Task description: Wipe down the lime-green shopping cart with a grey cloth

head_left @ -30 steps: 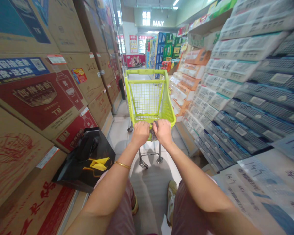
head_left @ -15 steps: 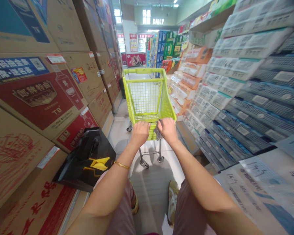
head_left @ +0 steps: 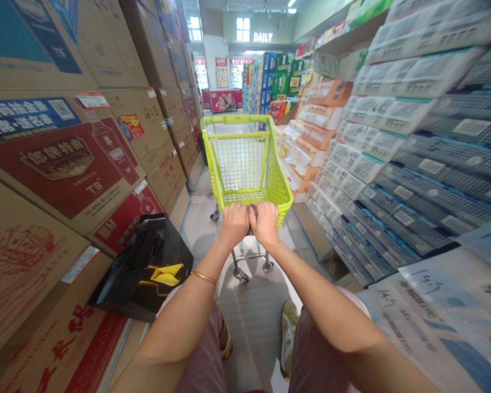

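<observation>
A lime-green shopping cart [head_left: 279,183] stands in the aisle right in front of me, with nothing visible in its basket. My left hand [head_left: 234,222] is closed over the left part of its near handle. Close beside it, almost touching, my right hand [head_left: 264,224] is closed on a grey cloth [head_left: 252,209] pressed against the handle. Most of the cloth is hidden under the fingers; only a small dark patch shows between the hands.
Stacked cartons [head_left: 77,164] line the left side, with a black bag [head_left: 126,295] leaning there by my left arm. Wrapped tissue packs [head_left: 409,114] rise on the right. Coloured boxes [head_left: 281,76] stand further along the aisle. The cart's casters [head_left: 241,274] rest on the tiled floor.
My right hand has slid left along the handle with the grey cloth, up against my left hand. The cloth is now mostly covered. My left hand keeps its place.
</observation>
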Available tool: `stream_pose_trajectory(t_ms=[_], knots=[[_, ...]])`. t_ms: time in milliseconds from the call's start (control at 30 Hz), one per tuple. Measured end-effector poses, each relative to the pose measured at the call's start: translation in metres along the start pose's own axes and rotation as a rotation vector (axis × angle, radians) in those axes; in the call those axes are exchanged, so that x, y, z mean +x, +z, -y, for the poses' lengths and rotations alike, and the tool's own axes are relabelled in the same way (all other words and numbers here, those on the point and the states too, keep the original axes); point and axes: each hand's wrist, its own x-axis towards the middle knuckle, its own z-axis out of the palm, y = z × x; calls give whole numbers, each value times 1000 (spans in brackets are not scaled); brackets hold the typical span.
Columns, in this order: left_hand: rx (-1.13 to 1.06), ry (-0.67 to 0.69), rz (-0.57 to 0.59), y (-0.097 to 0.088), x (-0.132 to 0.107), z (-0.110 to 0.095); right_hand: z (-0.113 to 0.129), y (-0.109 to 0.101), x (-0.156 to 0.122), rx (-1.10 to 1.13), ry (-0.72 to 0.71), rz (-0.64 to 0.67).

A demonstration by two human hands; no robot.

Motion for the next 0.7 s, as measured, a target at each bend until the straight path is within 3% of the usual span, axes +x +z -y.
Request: stream_pose_trajectory(t_ms=[200, 333, 600, 700], knots=[[31, 67, -1, -2, -3, 10, -10, 2, 4, -5, -102, 85], [34, 84, 4, -2, -2, 11, -23, -1, 6, -30, -130, 67], [2, 79, 17, -3, 1, 9, -63, -14, 14, -57, 29, -83], [-7, 59, 20, -3, 1, 6, -67, -17, 15, -37, 75, -102]])
